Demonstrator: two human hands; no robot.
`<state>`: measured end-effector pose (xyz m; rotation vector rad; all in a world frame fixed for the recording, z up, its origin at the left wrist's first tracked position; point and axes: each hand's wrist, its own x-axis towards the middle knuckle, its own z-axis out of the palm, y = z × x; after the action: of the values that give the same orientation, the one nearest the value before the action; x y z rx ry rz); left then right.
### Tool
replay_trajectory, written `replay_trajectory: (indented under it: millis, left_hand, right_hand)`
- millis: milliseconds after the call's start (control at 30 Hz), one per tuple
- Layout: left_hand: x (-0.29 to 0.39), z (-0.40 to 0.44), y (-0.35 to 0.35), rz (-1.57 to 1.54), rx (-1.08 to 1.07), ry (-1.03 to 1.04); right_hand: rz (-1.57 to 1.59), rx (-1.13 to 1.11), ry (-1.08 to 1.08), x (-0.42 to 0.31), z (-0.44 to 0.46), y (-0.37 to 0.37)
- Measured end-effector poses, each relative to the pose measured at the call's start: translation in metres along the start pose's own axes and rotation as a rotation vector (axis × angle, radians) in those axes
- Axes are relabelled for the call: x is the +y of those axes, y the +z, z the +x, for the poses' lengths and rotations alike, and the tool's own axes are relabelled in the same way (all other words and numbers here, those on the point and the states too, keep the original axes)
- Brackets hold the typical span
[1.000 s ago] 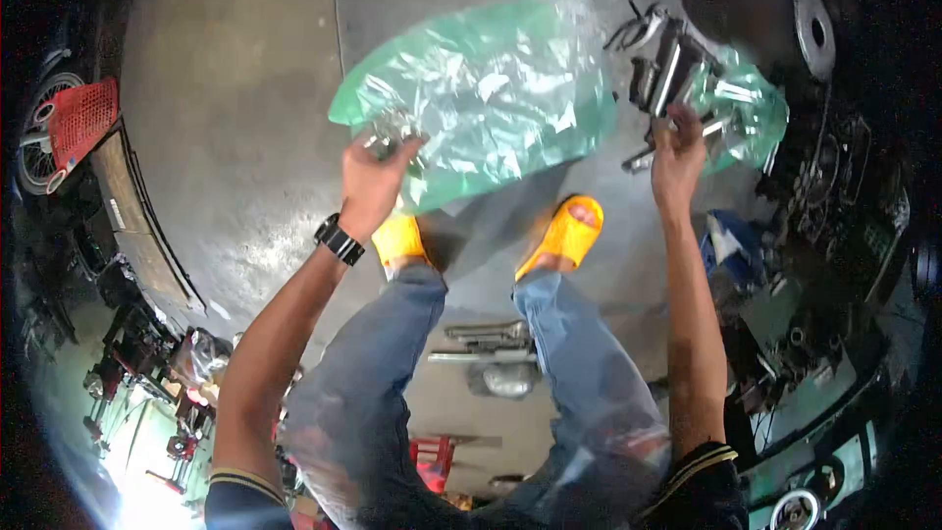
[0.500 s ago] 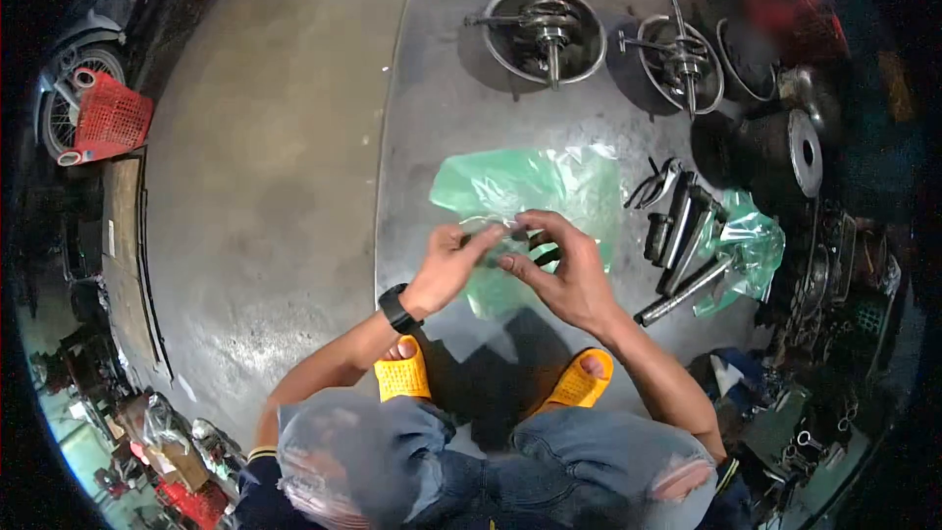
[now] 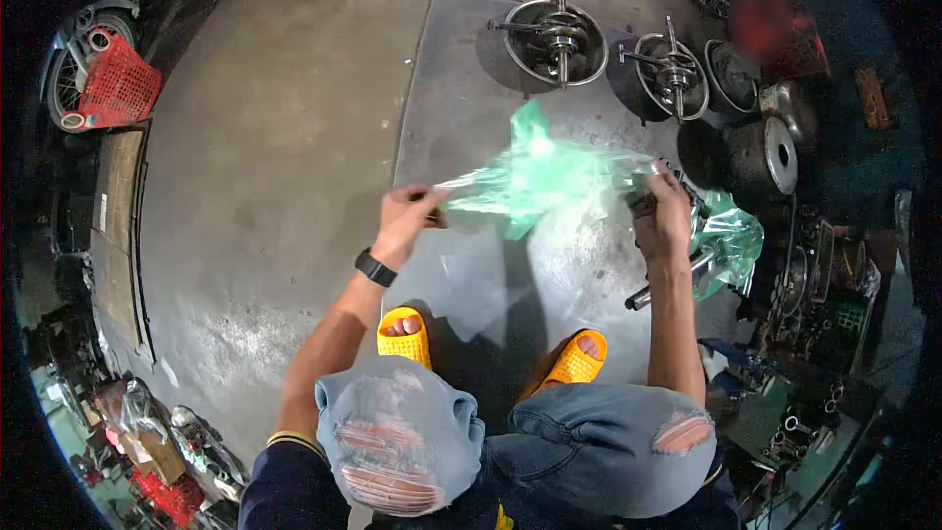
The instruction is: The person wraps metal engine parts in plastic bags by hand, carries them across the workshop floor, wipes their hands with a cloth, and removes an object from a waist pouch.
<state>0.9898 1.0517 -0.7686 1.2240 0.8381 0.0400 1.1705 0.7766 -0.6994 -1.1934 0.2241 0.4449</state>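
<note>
A thin green plastic bag [image 3: 549, 177] is stretched sideways between my two hands, above the grey metal sheet on the floor. My left hand [image 3: 404, 219] pinches its left end, fingers closed. On the other side my right hand [image 3: 667, 211] grips the right end, with its fingers partly hidden behind the hand. Close to my right hand lies a second crumpled green bag [image 3: 731, 240]. A metal rod [image 3: 640, 298] pokes out below my right wrist; the tools around it are mostly covered by the hand.
Two crankshafts sit in metal bowls, one crankshaft [image 3: 561, 42] at the back and another crankshaft [image 3: 675, 76] farther right. A dark metal cylinder [image 3: 778, 157] stands at the right. At far left a red basket [image 3: 118, 83] is by a motorcycle wheel.
My hands have moved apart, left hand leftward and right hand rightward. The green bag has been lifted and pulled taut between them.
</note>
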Motion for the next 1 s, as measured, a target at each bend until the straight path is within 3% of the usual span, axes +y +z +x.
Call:
replay_trajectory:
  millis: [67, 133, 233, 300, 367, 433, 500, 533, 567, 633, 667, 700, 767, 867, 933, 967, 1000]
  left_hand:
    - [-0.005, 0.005, -0.016, 0.120, 0.051, 0.051]
    - [-0.003, 0.011, -0.024, 0.379, 0.065, 0.055]
    - [0.009, -0.007, 0.015, 0.775, 0.248, 0.749]
    - [0.040, -0.029, 0.053, 0.810, 0.225, 1.059]
    - [0.056, -0.042, 0.082, 0.766, 0.062, 1.108]
    - [0.053, -0.035, 0.087, 0.796, -0.103, 1.045]
    - [0.044, -0.012, 0.078, 0.894, -0.269, 0.867]
    - [0.042, -0.009, 0.074, 0.850, -0.223, 0.833]
    - [0.038, -0.006, 0.072, 0.660, -0.193, 0.705]
    - [0.038, -0.005, 0.070, 0.290, -0.136, 0.438]
    - [0.044, -0.005, 0.066, -0.178, -0.306, 0.057]
    - [0.046, -0.008, 0.063, -0.415, -0.395, -0.029]
    - [0.053, -0.012, 0.055, -0.528, -0.485, -0.170]
    - [0.052, -0.021, 0.059, 0.347, -0.429, 0.529]
    - [0.037, -0.017, 0.059, 0.524, -0.367, 0.569]
    - [0.029, -0.015, 0.057, 0.613, -0.332, 0.590]
    - [0.055, -0.035, 0.066, 0.437, -0.384, 0.397]
  right_hand:
    - [0.001, 0.089, -0.082, -0.006, 0.007, -0.007]
    - [-0.056, 0.025, -0.133, -0.003, 0.022, -0.020]
    - [-0.209, 0.103, -0.118, 0.003, 0.011, 0.001]
    - [-0.408, -0.031, -0.093, 0.007, -0.002, 0.019]
    - [-0.469, -0.110, 0.000, 0.013, -0.006, 0.037]
    - [-0.440, -0.335, 0.068, 0.000, -0.017, 0.052]
    - [-0.417, -0.279, 0.040, -0.018, -0.023, 0.052]
    - [-0.437, -0.326, 0.031, -0.024, -0.016, 0.044]
    - [-0.441, -0.347, 0.005, -0.031, -0.013, 0.041]
    - [-0.673, -0.259, -0.249, -0.036, -0.001, 0.027]
    - [-0.713, -0.223, -0.270, -0.034, 0.007, 0.017]
    - [-0.756, -0.189, -0.291, -0.032, 0.014, 0.010]
    - [-0.784, -0.148, -0.353, -0.026, 0.025, -0.001]
    - [-0.769, -0.123, -0.412, -0.024, 0.024, -0.002]
    - [-0.801, -0.114, -0.390, -0.025, 0.023, 0.002]
    - [-0.856, -0.072, -0.624, -0.023, 0.021, 0.004]
    - [-0.902, -0.029, -0.861, -0.023, 0.010, 0.015]
